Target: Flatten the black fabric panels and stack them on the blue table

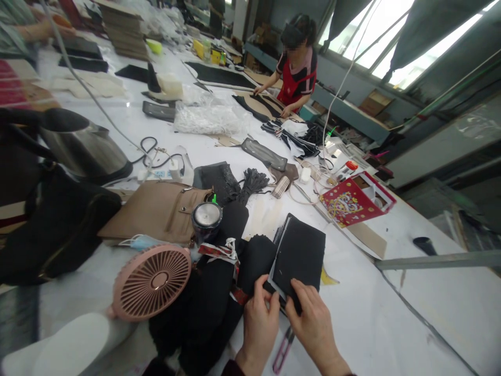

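My left hand (259, 319) and my right hand (313, 321) both pinch the near edge of a stack of flat black fabric pieces with white backing (298, 257), which lies on the white table (391, 324). The fingers of each hand are closed on the stack's lower corner. Just below my hands lies a small pair of pink-handled snips (282, 351). Left of the stack sits a heap of black cloth (219, 292) with a red and white ribbon (221, 251).
A pink hand fan (151, 282), a tan bag (156, 211), a black bag (58, 230), a kettle (88, 149), a round tin (206, 216) and a red printed box (352, 201) crowd the table. A person in a red apron (295, 70) works at the far end.
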A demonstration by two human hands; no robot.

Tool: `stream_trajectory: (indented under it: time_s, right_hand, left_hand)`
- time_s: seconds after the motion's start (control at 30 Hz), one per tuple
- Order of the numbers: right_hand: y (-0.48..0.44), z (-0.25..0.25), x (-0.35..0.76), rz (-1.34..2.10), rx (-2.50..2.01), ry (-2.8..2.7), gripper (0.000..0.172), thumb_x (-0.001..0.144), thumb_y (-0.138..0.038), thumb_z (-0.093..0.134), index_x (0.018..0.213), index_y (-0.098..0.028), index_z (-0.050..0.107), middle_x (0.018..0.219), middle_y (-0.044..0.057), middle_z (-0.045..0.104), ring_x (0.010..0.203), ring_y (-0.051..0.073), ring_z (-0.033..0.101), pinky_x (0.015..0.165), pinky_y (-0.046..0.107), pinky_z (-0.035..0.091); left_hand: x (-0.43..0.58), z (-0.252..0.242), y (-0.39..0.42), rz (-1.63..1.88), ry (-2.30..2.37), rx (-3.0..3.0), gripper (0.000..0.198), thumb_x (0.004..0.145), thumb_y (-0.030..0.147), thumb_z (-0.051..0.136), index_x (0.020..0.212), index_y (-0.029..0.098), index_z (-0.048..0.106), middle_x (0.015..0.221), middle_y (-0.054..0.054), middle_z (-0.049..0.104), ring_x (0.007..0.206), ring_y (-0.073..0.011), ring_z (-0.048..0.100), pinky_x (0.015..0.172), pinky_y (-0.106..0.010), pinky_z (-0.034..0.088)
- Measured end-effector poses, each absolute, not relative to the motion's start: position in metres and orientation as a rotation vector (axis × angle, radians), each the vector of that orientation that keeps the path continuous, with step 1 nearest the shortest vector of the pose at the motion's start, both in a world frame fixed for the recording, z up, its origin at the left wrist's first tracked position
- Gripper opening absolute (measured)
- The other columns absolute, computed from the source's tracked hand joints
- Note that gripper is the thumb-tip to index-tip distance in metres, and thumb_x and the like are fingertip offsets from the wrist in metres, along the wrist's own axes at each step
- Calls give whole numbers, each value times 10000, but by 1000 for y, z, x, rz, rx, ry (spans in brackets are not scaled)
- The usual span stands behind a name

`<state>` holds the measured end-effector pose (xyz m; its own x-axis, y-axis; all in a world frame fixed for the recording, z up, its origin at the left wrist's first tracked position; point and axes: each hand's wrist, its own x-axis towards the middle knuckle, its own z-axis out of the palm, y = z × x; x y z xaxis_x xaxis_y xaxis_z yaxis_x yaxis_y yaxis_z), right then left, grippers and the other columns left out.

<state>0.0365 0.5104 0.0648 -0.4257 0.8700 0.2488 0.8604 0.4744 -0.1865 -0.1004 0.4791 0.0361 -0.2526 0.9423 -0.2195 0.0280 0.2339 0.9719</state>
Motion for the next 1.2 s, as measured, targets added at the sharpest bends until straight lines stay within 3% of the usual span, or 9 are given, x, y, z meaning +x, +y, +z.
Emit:
stream_trajectory:
  time_s: [0.27,0.5,0.67,0.87,1.03,1.2]
  right_hand:
    - [511,67,48,294,-1631,-2184,299,873,-338,543,1125,-190,603,1010,72,676,898,206,638,782,331,535]
    - [513,71,51,532,-1791,-1944,337,825,-393,577,1090,-196,645,1000,49,711,872,203,669,765,285,545]
    - [515,64,56,590,-1818,-1843,372,808,-387,587,1100,-162,636,995,71,711,859,211,672,769,298,552]
    - [509,59,49,521,-1723,-1885,410,821,-357,596,1184,-168,568,1115,105,655,987,240,631,859,367,536]
    - [508,52,39,357,-1638,-1917,396,847,-357,575,1199,-176,547,1195,136,593,1119,282,550,961,486,462]
    - [514,48,36,384,-1646,-1910,370,910,-334,455,1238,-172,508,1257,148,541,1178,277,502,998,505,420]
  left_hand:
    - [-96,54,493,1154,1485,931,302,893,307,462,1143,181,578,655,-12,662,623,-158,624,572,-229,421]
    - [-99,70,505,1224,1400,903,335,840,297,526,1141,176,611,998,-98,702,889,-215,660,756,-292,501]
    - [-97,68,513,1228,1398,820,537,766,332,628,1268,162,539,1102,-120,680,1005,-242,639,818,-299,504]
    - [-94,62,519,1179,1348,819,600,775,352,632,1318,157,469,1085,-116,683,985,-221,651,837,-288,496]
    - [-94,55,517,1176,1359,854,590,763,369,651,1291,159,490,1087,-126,681,984,-238,651,827,-309,503]
    - [-95,53,516,1215,1308,872,517,778,365,643,1242,175,520,1056,-99,695,949,-216,662,811,-295,506]
